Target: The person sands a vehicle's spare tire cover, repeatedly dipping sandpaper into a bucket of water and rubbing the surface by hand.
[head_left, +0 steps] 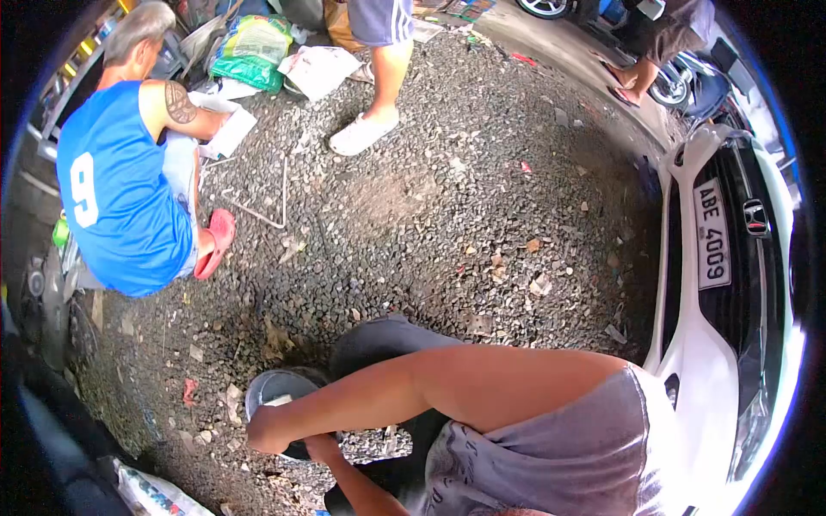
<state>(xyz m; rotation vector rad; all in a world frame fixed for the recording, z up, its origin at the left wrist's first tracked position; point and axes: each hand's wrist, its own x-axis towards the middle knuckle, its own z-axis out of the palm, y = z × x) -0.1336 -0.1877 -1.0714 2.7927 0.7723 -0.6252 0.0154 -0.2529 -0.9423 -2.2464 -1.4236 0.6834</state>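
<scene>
A dark bucket (255,389) stands low on the gravel, with something pale inside it. My right hand (268,430) is at the bucket's near side, its fingers curled and turned out of sight; what it holds cannot be made out. Below my right forearm, my left hand (322,447) is close to the bucket's lower edge, its fingers mostly hidden. A dark-clothed knee (383,337) is bent beside the bucket.
A person in a blue vest (125,189) crouches at the upper left near bags (254,52) and a bent metal rod (285,193). Another person's leg (391,82) stands at the top. A white car (697,344) is at the right, motorcycles (675,86) behind.
</scene>
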